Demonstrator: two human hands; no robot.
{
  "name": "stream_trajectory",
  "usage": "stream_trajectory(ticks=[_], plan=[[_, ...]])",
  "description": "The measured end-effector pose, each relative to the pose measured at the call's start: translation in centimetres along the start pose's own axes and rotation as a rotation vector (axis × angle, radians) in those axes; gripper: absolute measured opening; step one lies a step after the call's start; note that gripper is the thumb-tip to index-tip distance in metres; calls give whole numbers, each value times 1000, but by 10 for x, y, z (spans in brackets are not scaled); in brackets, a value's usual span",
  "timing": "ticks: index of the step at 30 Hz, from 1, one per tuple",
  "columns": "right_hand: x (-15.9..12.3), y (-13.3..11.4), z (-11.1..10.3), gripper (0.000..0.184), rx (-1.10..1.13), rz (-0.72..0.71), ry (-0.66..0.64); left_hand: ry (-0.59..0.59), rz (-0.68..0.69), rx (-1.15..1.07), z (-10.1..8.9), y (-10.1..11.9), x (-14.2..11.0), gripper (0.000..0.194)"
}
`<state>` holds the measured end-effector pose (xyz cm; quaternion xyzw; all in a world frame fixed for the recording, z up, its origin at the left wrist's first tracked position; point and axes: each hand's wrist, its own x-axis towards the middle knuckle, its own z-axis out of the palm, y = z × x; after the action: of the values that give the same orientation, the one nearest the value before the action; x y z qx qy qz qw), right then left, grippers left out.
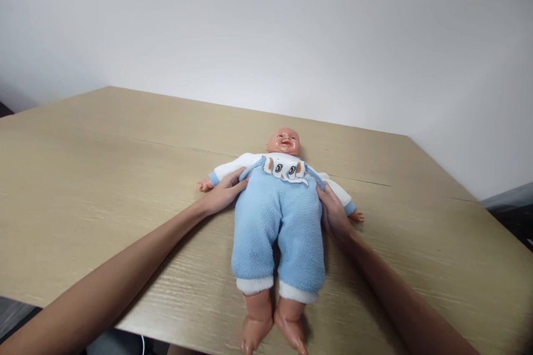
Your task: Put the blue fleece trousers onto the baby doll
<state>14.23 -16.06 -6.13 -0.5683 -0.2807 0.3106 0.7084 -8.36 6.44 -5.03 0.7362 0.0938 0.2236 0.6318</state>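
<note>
A baby doll [278, 216] lies on its back on the wooden table [104, 166], head away from me, feet toward the near edge. It wears light blue fleece overalls over a white top with blue cuffs. My left hand [225, 193] presses against the doll's left-side waist, fingers closed on the overalls' edge near the strap. My right hand [333, 212] lies along the other side of the waist, fingers tucked against the fabric. Both of the doll's arms stick out past my hands.
A white partition wall [266, 44] stands behind the table and along its right side. The table's near edge runs below the doll's feet; dark floor shows at the far right.
</note>
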Motion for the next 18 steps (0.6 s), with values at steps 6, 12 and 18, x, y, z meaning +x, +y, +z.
stream_trajectory(ticks=[6,12,18], plan=[[-4,-17,-22,25,-171,34,-180,35,-22,237,-5,4,-4,28],[-7,-37,-39,43,-532,-109,-388,-66,35,421,-25,0,-9,25],[-13,-34,-24,33,-509,-190,-350,-112,-9,174,-22,1,-10,36]])
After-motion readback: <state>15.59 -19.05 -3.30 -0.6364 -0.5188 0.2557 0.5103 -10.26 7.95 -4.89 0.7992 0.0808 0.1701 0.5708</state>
